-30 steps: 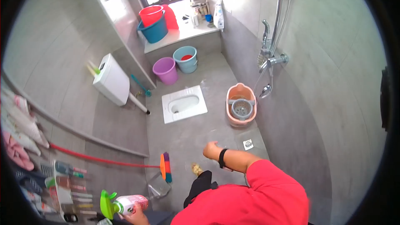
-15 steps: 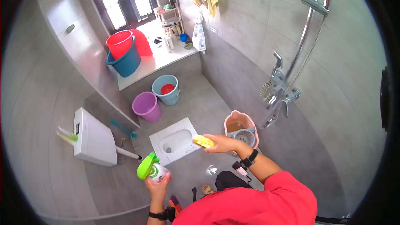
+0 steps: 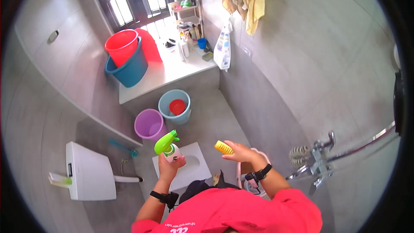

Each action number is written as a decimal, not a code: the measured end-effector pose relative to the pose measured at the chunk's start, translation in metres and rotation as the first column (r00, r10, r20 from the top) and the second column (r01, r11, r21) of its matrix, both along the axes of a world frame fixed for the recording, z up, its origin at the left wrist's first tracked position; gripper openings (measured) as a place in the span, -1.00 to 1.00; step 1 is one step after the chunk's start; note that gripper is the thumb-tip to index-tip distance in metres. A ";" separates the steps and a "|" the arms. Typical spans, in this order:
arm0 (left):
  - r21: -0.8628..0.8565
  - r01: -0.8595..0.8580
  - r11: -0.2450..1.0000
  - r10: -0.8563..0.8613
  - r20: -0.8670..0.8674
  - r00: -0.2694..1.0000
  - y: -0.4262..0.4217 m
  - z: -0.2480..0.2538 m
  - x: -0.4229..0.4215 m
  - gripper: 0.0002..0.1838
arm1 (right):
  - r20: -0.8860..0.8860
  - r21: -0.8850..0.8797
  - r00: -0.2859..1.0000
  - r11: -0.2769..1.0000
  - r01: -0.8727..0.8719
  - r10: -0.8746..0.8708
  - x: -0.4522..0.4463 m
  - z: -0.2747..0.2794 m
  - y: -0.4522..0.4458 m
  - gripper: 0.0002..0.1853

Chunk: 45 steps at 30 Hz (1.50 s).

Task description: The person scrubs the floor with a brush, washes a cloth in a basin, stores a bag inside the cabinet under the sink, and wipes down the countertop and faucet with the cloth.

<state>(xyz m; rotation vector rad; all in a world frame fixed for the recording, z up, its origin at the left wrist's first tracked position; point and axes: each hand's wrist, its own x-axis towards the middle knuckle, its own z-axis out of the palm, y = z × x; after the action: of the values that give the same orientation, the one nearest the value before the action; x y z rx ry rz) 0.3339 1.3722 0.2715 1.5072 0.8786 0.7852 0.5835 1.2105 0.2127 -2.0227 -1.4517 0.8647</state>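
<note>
My left hand [image 3: 168,167] is wrapped round the body of a white spray bottle [image 3: 171,152] with a bright green trigger head. The bottle is upright, its nozzle pointing right, above the white squat toilet [image 3: 189,173]. In my right hand [image 3: 240,152] is a yellow scrub brush [image 3: 224,147], gripped at one end with its bristles visible. Beneath my right forearm stands a pink mop bucket [image 3: 239,170], partly hidden by the arm.
A purple bucket [image 3: 148,121] and a light blue bucket [image 3: 163,103] stand ahead on the floor. The white cistern [image 3: 92,170] is at left, shower fittings [image 3: 319,155] at right. On the ledge [image 3: 172,76] sit a red bucket [image 3: 122,47] inside a teal one, bottles and a small rack.
My view has shifted forward. Both hands have moved ahead, still holding the spray bottle and the scrub brush, and the bottle is now over the squat toilet.
</note>
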 end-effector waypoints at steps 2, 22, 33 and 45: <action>0.171 -0.030 0.985 0.047 -0.095 0.994 0.038 -0.019 0.025 -0.46 | 0.003 0.216 0.999 0.975 0.047 -0.049 0.024 0.000 0.036 -0.23; 0.099 0.764 0.638 -0.730 -0.238 0.640 0.421 -0.134 0.324 -0.30 | -0.239 0.204 0.802 0.836 -0.510 0.548 0.243 0.054 0.439 -0.40; -0.004 0.298 0.954 -0.230 -0.646 0.728 0.564 -0.159 0.424 -0.31 | -0.262 0.045 0.951 0.982 0.181 -0.163 0.429 -0.054 0.680 -0.47; -0.378 -0.305 0.874 -0.169 -0.826 0.538 0.552 -0.205 0.347 -0.41 | -0.178 0.043 0.801 0.809 0.587 -0.572 0.556 -0.175 0.816 -0.32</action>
<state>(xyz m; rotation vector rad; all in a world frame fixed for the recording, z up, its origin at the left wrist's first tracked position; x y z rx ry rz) 0.6813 1.9242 0.0666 1.3450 1.7317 -0.2368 1.1397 2.0262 0.0373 -2.0892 -0.6892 0.6476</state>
